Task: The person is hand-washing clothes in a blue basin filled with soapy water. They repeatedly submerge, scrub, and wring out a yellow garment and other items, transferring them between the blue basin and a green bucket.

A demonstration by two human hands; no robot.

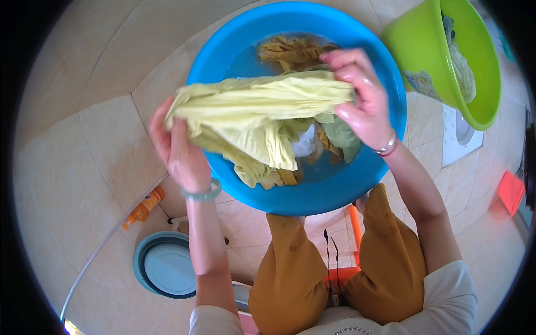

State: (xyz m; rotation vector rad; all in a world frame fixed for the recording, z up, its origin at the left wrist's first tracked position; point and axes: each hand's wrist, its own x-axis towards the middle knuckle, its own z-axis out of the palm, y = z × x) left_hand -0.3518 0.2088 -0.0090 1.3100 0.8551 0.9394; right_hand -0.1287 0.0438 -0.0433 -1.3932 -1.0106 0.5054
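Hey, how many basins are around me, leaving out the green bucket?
2: the large blue basin under the yellow cloth, and the small grey-blue basin left of your left forearm. A pale object right of that forearm is partly hidden and might be another.

The left hand (184, 153) and right hand (368, 103) hold a yellow cloth (262, 100) between them, above a blue basin (312, 202); a green bucket (416, 42) sits beyond the right hand.

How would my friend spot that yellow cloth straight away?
Start at the big blue tub near the top middle. Over it, the left hand and right hand hold a pale yellow cloth. The brown cloth, white cloth and green cloth lie in the tub; only the yellow one is held up.
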